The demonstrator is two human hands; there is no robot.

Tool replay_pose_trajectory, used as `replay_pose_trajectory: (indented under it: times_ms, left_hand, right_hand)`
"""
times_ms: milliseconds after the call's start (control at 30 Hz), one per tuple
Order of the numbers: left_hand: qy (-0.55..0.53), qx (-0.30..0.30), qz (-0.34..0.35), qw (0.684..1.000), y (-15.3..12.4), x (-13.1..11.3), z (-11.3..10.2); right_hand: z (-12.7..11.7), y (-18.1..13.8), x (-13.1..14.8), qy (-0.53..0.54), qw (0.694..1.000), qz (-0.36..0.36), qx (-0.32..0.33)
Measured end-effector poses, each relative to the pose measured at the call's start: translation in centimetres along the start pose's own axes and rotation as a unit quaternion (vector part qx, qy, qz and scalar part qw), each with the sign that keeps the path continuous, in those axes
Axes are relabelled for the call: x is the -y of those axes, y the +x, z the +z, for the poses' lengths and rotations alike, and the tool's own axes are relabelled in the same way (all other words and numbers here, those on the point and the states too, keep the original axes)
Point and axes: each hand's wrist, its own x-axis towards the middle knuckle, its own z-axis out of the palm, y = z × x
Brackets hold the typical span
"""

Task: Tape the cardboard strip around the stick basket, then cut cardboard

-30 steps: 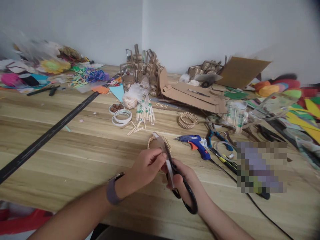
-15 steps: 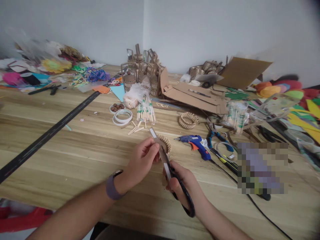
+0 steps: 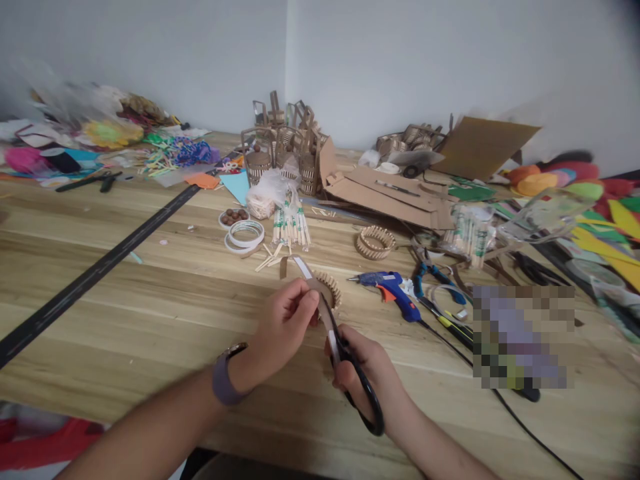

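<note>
My left hand [image 3: 285,313] is closed, thumb and fingertips pinching a narrow brown strip [image 3: 303,268] with white along part of it. Black-handled scissors [image 3: 367,393] are in my right hand [image 3: 377,363], their blades lying along the strip. The strip's lower end [image 3: 333,340] runs down beside the blades to my right fingers. Just behind my hands, a round ring of short wooden sticks [image 3: 331,293] rests on the table, partly hidden by the strip and fingers. A short brown piece [image 3: 283,267] shows beyond my left hand; whether it joins the strip, I cannot tell.
A blue glue gun [image 3: 390,287] and pliers [image 3: 435,277] lie to the right, its cord trailing forward. Another stick ring [image 3: 375,243], tape rolls [image 3: 245,236] and bagged sticks [image 3: 291,223] stand beyond my hands. Farther back are small baskets [image 3: 260,163] and cardboard [image 3: 390,193].
The scissors have shifted slightly left, and the strip's far end has tipped a little left. A short brown piece now shows beyond my left hand. Both hands keep their grip.
</note>
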Motion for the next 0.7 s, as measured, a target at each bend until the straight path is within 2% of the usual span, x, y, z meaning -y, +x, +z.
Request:
replay_pose_trajectory:
  times_ms: [200,400,600,700]
  left_hand:
    - [-0.011,0.006,-0.003,1.0,0.11,-0.37,0.0]
    - [-0.013,-0.004,-0.002,1.0,0.03,-0.11,-0.12]
    - [0.019,0.04,0.001,0.999,-0.24,0.05,0.06]
    - [0.031,0.042,0.006,0.999,-0.26,-0.22,0.07]
  right_hand:
    - [-0.4,0.02,0.14,0.01,0.999,-0.019,0.027]
    - [-0.47,0.08,0.28,0.011,0.999,-0.014,0.029]
    - [-0.61,0.11,0.44,0.023,0.999,-0.013,0.023]
    - [-0.68,0.13,0.58,0.027,0.999,-0.01,0.026]
